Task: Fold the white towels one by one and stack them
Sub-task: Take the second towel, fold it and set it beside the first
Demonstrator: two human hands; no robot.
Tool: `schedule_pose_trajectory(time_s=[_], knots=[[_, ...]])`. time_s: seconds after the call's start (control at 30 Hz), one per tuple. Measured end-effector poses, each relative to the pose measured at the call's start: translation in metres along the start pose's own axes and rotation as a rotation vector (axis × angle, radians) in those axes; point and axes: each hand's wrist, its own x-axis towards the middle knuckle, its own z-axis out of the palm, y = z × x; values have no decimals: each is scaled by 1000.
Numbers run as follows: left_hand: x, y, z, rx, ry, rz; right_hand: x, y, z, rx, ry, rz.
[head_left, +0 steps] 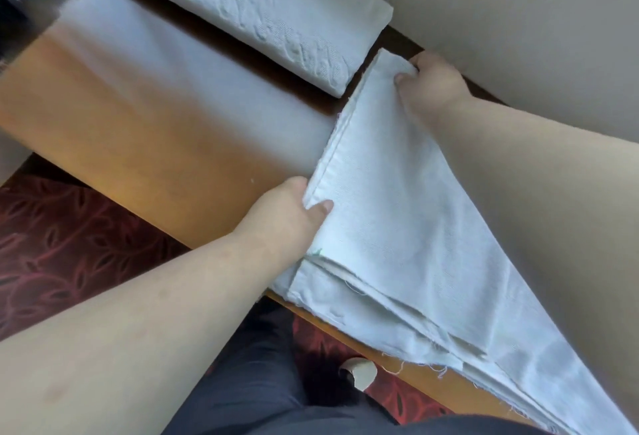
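Our left hand (294, 206) pinches the near corner of the top towel (397, 199) and our right hand (428, 83) pinches the far one, fingers curled round its edge, likely to lift it off the pile (397, 317) on the desk (138, 123) for folding.

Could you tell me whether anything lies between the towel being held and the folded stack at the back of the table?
Nothing visible does. The left hand and right hand pinch the towel at its corners; only a bare strip of table separates it from the folded stack.
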Motion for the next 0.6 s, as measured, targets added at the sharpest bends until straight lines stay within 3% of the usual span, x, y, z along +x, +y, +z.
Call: schedule_pose_trajectory(time_s=[0.13, 0.23, 0.33, 0.47, 0.6], knots=[[-9, -6, -3, 44, 159, 7, -8, 0, 13, -122, 126, 58], [-16, -7, 2, 103, 171, 90, -37, -2, 14, -111, 264, -116], [-16, -12, -5, 171, 98, 82, -82, 2, 16, -40, 51, -254], [-16, -17, -13, 97, 70, -14, -153, 6, 31, 12, -92, -333], [-21, -18, -14, -55, 43, -115, -204, 4, 57, -115, -332, -414]])
